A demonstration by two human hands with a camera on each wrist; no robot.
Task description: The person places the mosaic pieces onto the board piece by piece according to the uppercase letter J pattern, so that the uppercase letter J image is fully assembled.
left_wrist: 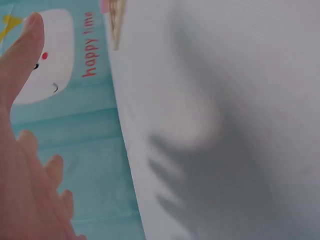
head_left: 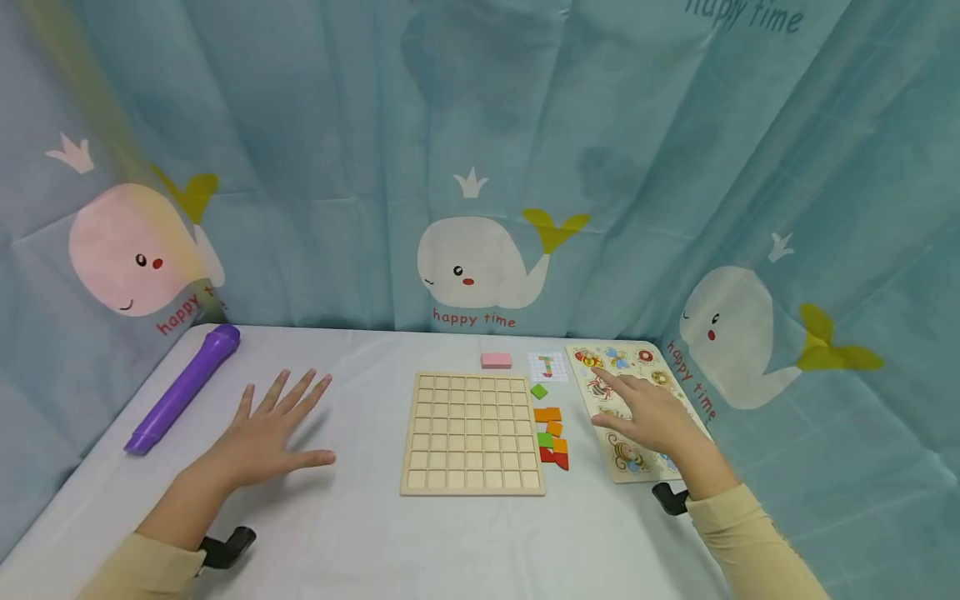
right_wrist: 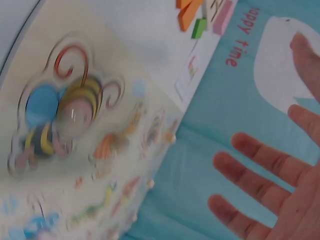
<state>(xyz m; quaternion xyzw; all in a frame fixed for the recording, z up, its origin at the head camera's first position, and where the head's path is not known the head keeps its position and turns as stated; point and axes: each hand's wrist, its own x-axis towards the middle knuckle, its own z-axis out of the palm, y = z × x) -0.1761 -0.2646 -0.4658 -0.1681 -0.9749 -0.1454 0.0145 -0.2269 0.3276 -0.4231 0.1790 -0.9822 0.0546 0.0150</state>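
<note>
My left hand [head_left: 258, 442] hovers above the white table at the left, fingers spread and straight, holding nothing. Its shadow falls on the cloth in the left wrist view. On the right, my right hand [head_left: 651, 414] is held over an insect picture puzzle board [head_left: 626, 461], fingers extended and nothing in them. A bee piece [right_wrist: 77, 107] shows large on that board in the right wrist view. Between the hands lies a wooden grid board [head_left: 472, 433] with square cells. Along its right edge are orange blocks [head_left: 547, 414], green blocks [head_left: 539, 391] and red blocks [head_left: 561, 460].
A purple microphone-shaped stick [head_left: 183, 389] lies at the table's left edge. Behind the grid board are a pink block [head_left: 496, 360] and a small pattern card [head_left: 547, 367]. A blue whale-print curtain [head_left: 322, 167] hangs along the table's back and right side.
</note>
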